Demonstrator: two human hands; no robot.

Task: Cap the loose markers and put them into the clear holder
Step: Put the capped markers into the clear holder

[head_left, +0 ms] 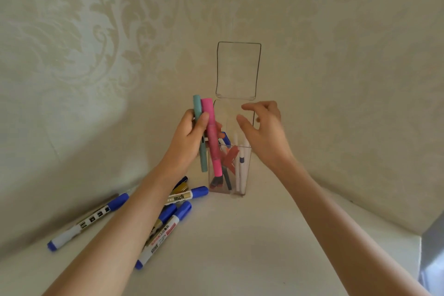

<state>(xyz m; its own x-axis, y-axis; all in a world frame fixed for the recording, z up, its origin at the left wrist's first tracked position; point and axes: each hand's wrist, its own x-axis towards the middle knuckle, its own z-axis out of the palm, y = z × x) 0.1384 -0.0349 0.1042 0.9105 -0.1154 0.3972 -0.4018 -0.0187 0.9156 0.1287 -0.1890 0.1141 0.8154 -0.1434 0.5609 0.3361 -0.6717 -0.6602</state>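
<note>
Two markers, a teal plastic marker (197, 108) and a pink plastic marker (211, 132), stand nearly upright in the left hand (189, 137), with the thumb and curled fingers wrapped round both. The pink one's lower end overlaps the left wall of the tall clear plastic holder (248, 163); whether it is inside cannot be told. The holder stands on the white tabletop (240, 235) with its clear hinged lid (237, 69) raised and white, red and dark pens inside. The right hand (264, 132) hovers over its mouth, fingers spread, holding nothing. Several blue-capped white markers (189, 196) lie loose under the left forearm.
</note>
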